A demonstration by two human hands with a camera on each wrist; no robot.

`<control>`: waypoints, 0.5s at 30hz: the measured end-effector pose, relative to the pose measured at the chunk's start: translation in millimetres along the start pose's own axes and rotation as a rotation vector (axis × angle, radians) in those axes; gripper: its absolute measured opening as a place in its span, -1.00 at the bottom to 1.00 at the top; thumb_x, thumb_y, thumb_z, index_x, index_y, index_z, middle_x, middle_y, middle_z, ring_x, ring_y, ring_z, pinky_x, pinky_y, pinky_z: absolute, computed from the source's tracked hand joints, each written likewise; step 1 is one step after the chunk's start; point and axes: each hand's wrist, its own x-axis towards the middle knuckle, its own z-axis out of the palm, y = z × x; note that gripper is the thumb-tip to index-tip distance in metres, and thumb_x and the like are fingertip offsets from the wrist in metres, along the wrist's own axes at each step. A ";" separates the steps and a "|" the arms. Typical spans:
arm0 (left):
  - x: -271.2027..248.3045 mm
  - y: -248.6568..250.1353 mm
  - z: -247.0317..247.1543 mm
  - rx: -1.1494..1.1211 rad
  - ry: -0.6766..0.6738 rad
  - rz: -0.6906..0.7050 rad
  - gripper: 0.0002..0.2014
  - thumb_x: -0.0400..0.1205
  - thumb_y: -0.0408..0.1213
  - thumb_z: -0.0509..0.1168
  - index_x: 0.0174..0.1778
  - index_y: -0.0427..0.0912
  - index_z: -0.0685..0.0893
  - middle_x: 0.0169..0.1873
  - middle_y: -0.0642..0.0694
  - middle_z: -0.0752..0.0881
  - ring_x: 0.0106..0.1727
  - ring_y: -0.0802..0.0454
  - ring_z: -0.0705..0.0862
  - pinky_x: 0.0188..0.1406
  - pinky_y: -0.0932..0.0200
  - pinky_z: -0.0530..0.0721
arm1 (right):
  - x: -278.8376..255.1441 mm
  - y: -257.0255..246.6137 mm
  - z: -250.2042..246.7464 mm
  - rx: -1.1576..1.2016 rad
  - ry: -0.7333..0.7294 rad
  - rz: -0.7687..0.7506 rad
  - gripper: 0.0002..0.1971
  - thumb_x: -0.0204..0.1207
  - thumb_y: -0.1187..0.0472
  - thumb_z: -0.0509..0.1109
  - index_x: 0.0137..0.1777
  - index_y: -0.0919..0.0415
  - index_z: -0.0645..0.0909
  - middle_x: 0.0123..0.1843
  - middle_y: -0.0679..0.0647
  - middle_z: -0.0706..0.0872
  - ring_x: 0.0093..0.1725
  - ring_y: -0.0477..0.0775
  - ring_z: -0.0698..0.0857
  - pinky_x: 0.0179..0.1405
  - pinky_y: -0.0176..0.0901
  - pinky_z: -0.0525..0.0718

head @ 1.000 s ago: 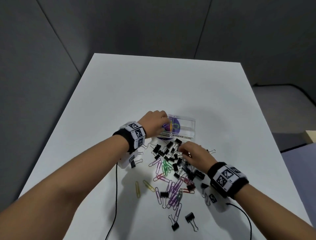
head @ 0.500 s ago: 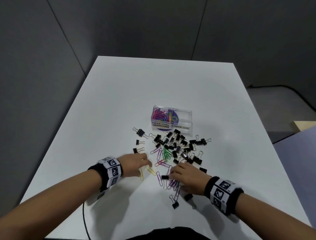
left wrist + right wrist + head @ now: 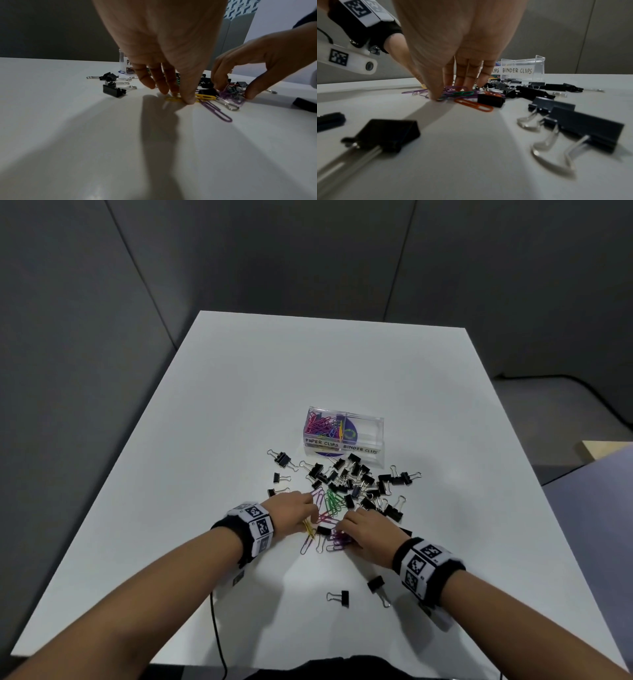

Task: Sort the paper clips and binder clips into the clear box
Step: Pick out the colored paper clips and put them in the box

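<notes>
The clear box stands mid-table, labelled PAPER CLIPS and BINDER CLIPS; its left half holds several coloured paper clips. In front of it lie a heap of black binder clips and loose coloured paper clips. My left hand pinches a yellow paper clip against the table. Just to its right, my right hand has thumb and fingers curled round a tangle of purple and green paper clips. In the head view both hands sit side by side at the near end of the pile.
Two stray binder clips lie nearer me, under my right wrist. A few more lie left of the heap. A black cable trails from my left wrist over the table's near edge. An orange paper clip lies beside my right thumb.
My left hand has come back from the box to the near paper clips. My right hand has drawn back from the binder clip heap onto the purple clips.
</notes>
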 end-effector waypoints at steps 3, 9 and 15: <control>2.2 1.6 1.3 0.032 -0.002 0.029 -0.71 0.67 -0.17 0.23 0.29 -0.13 0.58 0.23 -0.16 0.58 0.26 -0.13 0.56 0.17 0.03 0.51 | 0.7 -1.8 2.5 -0.042 -0.043 0.001 -0.64 0.05 0.01 0.67 -0.17 0.04 0.68 -0.29 -0.08 0.72 -0.32 -0.03 0.70 -0.40 -0.26 0.68; 3.6 3.5 2.8 0.041 -0.044 -0.020 -0.70 0.71 -0.19 0.12 0.31 -0.22 0.53 0.26 -0.19 0.58 0.28 -0.16 0.57 0.21 -0.02 0.56 | 10.0 1.2 8.0 -0.018 0.005 0.044 -0.75 0.09 0.14 0.68 -0.37 0.08 0.63 -0.39 -0.07 0.68 -0.41 -0.03 0.66 -0.49 -0.29 0.66; 1.2 -0.1 3.8 -0.027 -0.034 -0.069 -0.64 0.72 -0.30 0.04 0.43 -0.24 0.43 0.35 -0.21 0.54 0.27 -0.20 0.61 0.16 0.00 0.59 | 13.9 0.3 -6.3 0.156 0.021 0.128 -0.95 0.40 0.32 0.44 -0.20 0.28 0.62 -0.26 0.14 0.71 -0.29 0.14 0.65 -0.33 -0.06 0.70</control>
